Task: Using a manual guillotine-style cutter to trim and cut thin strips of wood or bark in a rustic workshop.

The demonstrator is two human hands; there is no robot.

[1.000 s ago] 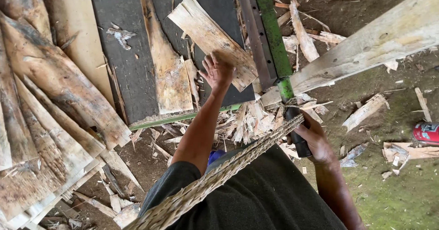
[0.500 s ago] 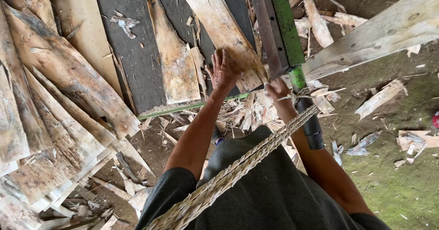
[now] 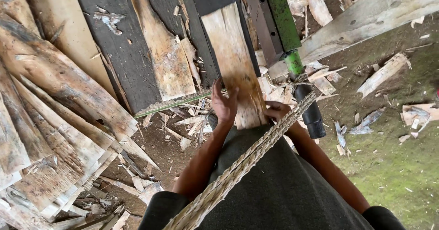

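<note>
Two hands: both are on one pale wooden slat [image 3: 235,65], which lies lengthwise away from the person over dark boards [image 3: 121,51].
Left hand [image 3: 225,104]: fingers spread and pressed flat against the slat's near left edge, holding it.
Right hand [image 3: 275,111]: fingers curled on the slat's near right corner, partly hidden behind a braided rope [image 3: 256,150]; it grips the slat, though how tightly I cannot tell.
Slat position: its near end sits just above the person's lap, its far end reaches up between the dark boards and a green bar [image 3: 280,15].
Doing it well: my judgement is that the slat handles best with both hands kept low on the near end, pressure even on both edges, so it slides straight and does not twist against the neighbouring boards. The ragged edges look splintery, so flat palms seem safer than a sliding grip.
In the way: the green bar with its black handle [image 3: 311,108] lies just beside the right hand, and the rope crosses right in front of that wrist; either could snag a sideways move.
Around: a stack of rough bark slabs [image 3: 50,120] at the left, wood chips [image 3: 192,122] on the dirt below the boards, a long pale plank [image 3: 361,19] at upper right, mossy ground [image 3: 393,166] at lower right.
</note>
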